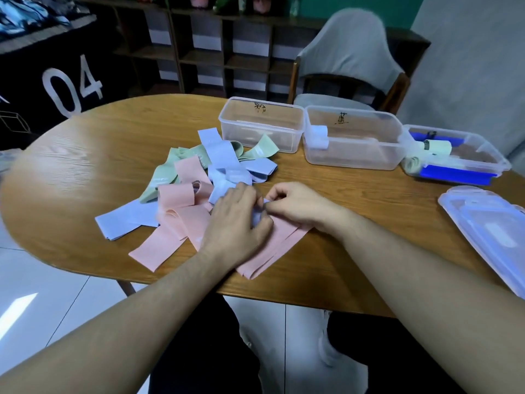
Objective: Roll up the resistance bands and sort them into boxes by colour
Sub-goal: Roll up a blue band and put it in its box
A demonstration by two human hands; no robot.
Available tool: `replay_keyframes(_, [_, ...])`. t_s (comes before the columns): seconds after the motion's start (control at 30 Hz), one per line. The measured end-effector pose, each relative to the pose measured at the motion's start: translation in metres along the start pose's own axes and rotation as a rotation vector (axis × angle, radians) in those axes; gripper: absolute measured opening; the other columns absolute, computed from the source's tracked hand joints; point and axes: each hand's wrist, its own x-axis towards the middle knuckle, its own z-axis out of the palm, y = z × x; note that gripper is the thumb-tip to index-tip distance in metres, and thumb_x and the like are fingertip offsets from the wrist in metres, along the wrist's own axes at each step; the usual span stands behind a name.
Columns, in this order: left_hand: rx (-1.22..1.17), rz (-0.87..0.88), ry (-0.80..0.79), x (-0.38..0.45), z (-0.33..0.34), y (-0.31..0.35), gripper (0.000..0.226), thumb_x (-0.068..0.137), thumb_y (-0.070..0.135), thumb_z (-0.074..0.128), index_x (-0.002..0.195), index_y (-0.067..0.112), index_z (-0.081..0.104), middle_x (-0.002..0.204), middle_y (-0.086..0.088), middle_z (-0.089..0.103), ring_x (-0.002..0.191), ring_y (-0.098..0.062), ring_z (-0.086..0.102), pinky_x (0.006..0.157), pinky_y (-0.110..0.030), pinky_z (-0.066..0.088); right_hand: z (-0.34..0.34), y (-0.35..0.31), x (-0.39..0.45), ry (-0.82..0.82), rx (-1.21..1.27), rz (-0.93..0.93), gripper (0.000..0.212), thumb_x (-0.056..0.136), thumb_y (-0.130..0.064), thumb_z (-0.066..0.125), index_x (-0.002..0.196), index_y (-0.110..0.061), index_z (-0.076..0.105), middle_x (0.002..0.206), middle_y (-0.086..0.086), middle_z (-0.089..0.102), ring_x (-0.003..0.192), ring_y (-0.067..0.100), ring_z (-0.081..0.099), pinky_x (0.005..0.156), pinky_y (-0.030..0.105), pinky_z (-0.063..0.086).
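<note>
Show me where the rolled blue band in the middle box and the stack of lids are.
rolled blue band (319, 137), head view, on the roll's side face.
stack of lids (488, 220), head view, on the top lid's flat surface.

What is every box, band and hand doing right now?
Left hand: fingers curled on the blue band, rolling it.
Right hand: pinching the same band.
Blue band: partly rolled between the hands.
Loose bands: unrolled, heaped on the table.
Left box: open, empty.
Middle box: open, holds one blue roll.
Right box: open, holds green rolls.
Lids: off, lying on the table.
</note>
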Motion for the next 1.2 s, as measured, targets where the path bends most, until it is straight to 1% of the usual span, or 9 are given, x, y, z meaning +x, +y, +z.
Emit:
replay_keyframes(0.1, [0.065, 0.107, 0.011, -0.001, 0.002, -0.001, 0.020, 0.081, 0.039, 0.056, 0.080, 0.021, 0.050, 0.082, 0.005, 0.047, 0.080, -0.023, 0.049, 0.075, -0.041, 0.039, -0.009, 0.002, -0.008, 0.030, 0.093, 0.056, 0.011, 0.082, -0.019, 0.066, 0.077, -0.021, 0.056, 0.058, -0.005, 0.049, 0.046, 0.012, 0.038, 0.041, 0.022, 0.027])
replay_keyframes(0.3, [0.276, 0.326, -0.040, -0.006, 0.007, 0.003, 0.034, 0.076, 0.056, 0.061, 0.068, 0.024, 0.050, 0.078, 0.011, 0.049, 0.080, -0.016, 0.046, 0.076, -0.033, 0.025, -0.029, 0.017, -0.027, 0.202, 0.192, 0.064, 0.024, 0.084, -0.014, 0.061, 0.071, -0.021, 0.042, 0.062, -0.007, 0.038, 0.058, 0.011, 0.030, 0.051, 0.027, 0.022])
replay_keyframes(0.53, [0.366, 0.407, -0.061, 0.002, 0.007, 0.009, 0.018, 0.080, 0.043, 0.065, 0.076, 0.025, 0.062, 0.096, 0.009, 0.058, 0.100, -0.018, 0.050, 0.089, -0.042, 0.028, -0.062, 0.036, -0.057, 0.393, 0.271, 0.080, 0.028, 0.085, -0.012, 0.061, 0.072, -0.021, 0.038, 0.059, -0.007, 0.036, 0.051, 0.007, 0.030, 0.042, 0.018, 0.023])
replay_keyframes(0.63, [0.445, 0.407, -0.072, 0.012, 0.008, 0.016, 0.009, 0.080, 0.032, 0.071, 0.083, 0.024, 0.068, 0.110, 0.004, 0.060, 0.112, -0.020, 0.044, 0.091, -0.046, 0.026, -0.075, 0.042, -0.074, 0.466, 0.334, 0.055, 0.024, 0.089, -0.008, 0.058, 0.076, -0.017, 0.040, 0.049, -0.013, 0.049, 0.040, -0.005, 0.043, 0.041, 0.009, 0.029])
replay_keyframes(0.7, [0.525, 0.355, -0.088, 0.020, 0.010, 0.022, 0.006, 0.081, 0.027, 0.070, 0.086, 0.024, 0.069, 0.114, 0.002, 0.061, 0.115, -0.023, 0.043, 0.091, -0.046, 0.024, -0.081, 0.048, -0.082, 0.529, 0.355, 0.037, 0.019, 0.091, -0.008, 0.057, 0.079, -0.015, 0.044, 0.057, -0.011, 0.053, 0.042, -0.010, 0.046, 0.044, 0.007, 0.031])
replay_keyframes(0.83, [0.602, 0.327, -0.151, 0.031, 0.012, 0.042, 0.013, 0.089, 0.028, 0.058, 0.093, 0.027, 0.071, 0.118, 0.001, 0.059, 0.120, -0.024, 0.043, 0.094, -0.045, 0.020, -0.097, 0.061, -0.098, 0.631, 0.434, 0.008, 0.015, 0.092, -0.013, 0.061, 0.082, -0.018, 0.051, 0.073, -0.005, 0.053, 0.058, -0.003, 0.046, 0.057, 0.013, 0.037])
replay_keyframes(0.93, [0.579, 0.309, -0.226, 0.032, 0.015, 0.062, 0.020, 0.095, 0.031, 0.049, 0.105, 0.030, 0.067, 0.125, 0.003, 0.052, 0.125, -0.023, 0.039, 0.096, -0.044, 0.022, -0.111, 0.068, -0.111, 0.700, 0.524, 0.008, 0.009, 0.093, -0.016, 0.063, 0.087, -0.016, 0.056, 0.077, -0.002, 0.059, 0.067, 0.005, 0.051, 0.062, 0.019, 0.040])
replay_keyframes(1.07, [0.483, 0.274, -0.249, 0.025, 0.023, 0.096, 0.025, 0.094, 0.037, 0.048, 0.112, 0.031, 0.064, 0.124, 0.005, 0.053, 0.118, -0.021, 0.045, 0.096, -0.040, 0.034, -0.122, 0.075, -0.128, 0.639, 0.513, 0.056, 0.010, 0.095, -0.024, 0.064, 0.092, -0.016, 0.060, 0.083, -0.003, 0.065, 0.074, 0.008, 0.057, 0.064, 0.019, 0.045])
replay_keyframes(1.2, [0.046, 0.057, -0.346, 0.017, 0.037, 0.129, 0.014, 0.092, 0.026, 0.055, 0.101, 0.025, 0.065, 0.111, 0.004, 0.062, 0.100, -0.018, 0.059, 0.085, -0.027, 0.043, -0.125, 0.075, -0.145, 0.572, 0.491, 0.058, 0.010, 0.093, -0.029, 0.067, 0.089, -0.020, 0.066, 0.088, -0.004, 0.068, 0.079, 0.010, 0.060, 0.073, 0.026, 0.047])
